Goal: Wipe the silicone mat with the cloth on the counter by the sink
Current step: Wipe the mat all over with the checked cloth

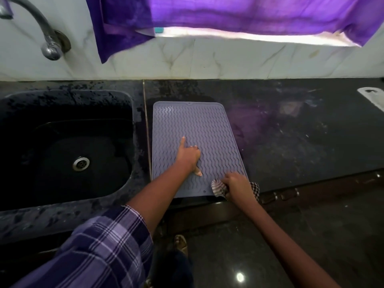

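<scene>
A grey-lilac silicone mat with wavy ridges lies flat on the black counter, just right of the sink. My left hand rests on the mat's middle, index finger stretched forward and thumb spread, holding nothing. My right hand sits at the mat's near right corner, closed over a bunched checked cloth that pokes out on both sides of the hand.
A dark sink with a metal drain lies left of the mat, and a tap stands on the wall above it. A purple curtain hangs over the window. A white object lies at the counter's far right edge.
</scene>
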Motion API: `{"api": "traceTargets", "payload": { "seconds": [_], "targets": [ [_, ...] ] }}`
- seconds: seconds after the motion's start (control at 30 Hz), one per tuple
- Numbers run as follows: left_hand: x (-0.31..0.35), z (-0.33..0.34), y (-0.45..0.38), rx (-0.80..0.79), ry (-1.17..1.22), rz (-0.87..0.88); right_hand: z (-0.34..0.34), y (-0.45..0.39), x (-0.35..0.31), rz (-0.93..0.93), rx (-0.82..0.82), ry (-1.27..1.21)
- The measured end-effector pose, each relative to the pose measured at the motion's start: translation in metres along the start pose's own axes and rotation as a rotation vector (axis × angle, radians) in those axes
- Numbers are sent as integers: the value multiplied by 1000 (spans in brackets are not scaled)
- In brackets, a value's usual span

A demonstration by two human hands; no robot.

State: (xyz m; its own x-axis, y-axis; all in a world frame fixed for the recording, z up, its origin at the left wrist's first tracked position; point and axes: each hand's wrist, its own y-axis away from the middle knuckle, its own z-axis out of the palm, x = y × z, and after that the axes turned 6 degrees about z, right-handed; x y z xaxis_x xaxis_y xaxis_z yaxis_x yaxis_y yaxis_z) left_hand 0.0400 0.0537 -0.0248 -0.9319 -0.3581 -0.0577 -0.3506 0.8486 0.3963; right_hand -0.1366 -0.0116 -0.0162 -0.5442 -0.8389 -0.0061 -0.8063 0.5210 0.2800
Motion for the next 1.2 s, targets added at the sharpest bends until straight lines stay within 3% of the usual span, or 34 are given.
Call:
{"api": "traceTargets", "payload": {
  "seconds": [0.13,0.27,0.4,0.53,0.63,0.7,0.8,0.9,1.1,1.2],
  "targets": [
    [1,-1,4,14,25,-4,-32,-21,-4,35,-193,-19],
    [1,1,3,36,9,-7,-20,-26,-21,-9,63,-116],
    [-1,0,-2,16,38,4,18,6,-22,-29,153,-110],
    [-2,-6,-6,-41,51,34,-4,-2,-6,-16,-60,-106],
    [-14,-16,-12,-106,135,41,-27,-26,2,19,-215,-268],
    [-27,-26,-18,-88,256,47,-41,-46,11,75,-146,-464],
    [-49,-33,-24,66,342,10,-60,-83,20,135,-15,-642],
    [-66,-33,-34,159,325,-42,-69,-122,25,148,25,-621],
    [-84,-44,-80,168,340,-89,-89,-197,40,168,172,-575],
    [-84,-53,-113,167,349,-61,-97,-239,44,145,252,-431]
  ]
}}
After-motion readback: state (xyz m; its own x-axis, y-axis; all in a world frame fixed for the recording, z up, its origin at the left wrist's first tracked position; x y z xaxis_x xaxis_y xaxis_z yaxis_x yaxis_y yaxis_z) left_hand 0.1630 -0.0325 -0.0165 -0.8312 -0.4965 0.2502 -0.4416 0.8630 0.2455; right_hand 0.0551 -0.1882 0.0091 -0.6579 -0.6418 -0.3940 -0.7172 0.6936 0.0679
